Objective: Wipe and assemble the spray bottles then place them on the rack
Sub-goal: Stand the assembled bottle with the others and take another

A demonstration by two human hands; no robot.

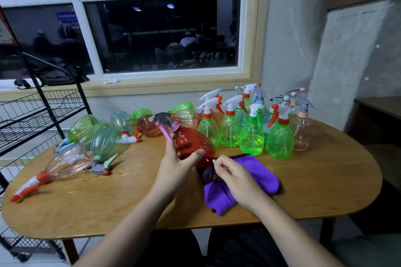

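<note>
An oval wooden tabletop [314,180] fills the middle of the view, with a black wire rack [39,116] standing just off its left end. Along the far right of the tabletop, a cluster of upright, mostly green plastic spray bottles [251,134] stands with trigger heads fitted. To the left, a scatter of green, clear and pink spray bottles [102,138] lies on its side. A purple microfibre cloth [260,171] is bunched near the front edge. Beside it, a translucent red plastic spray bottle [193,143] with a grey and pink trigger head is tilted, head up and to the left, base touching the cloth. The left hand [175,165] grips this bottle, fingers behind its neck and thumb across its belly. The right hand [236,178] rests on the cloth with its fingers curled, pinching the cloth by what looks like a small white tag [214,162].
</note>
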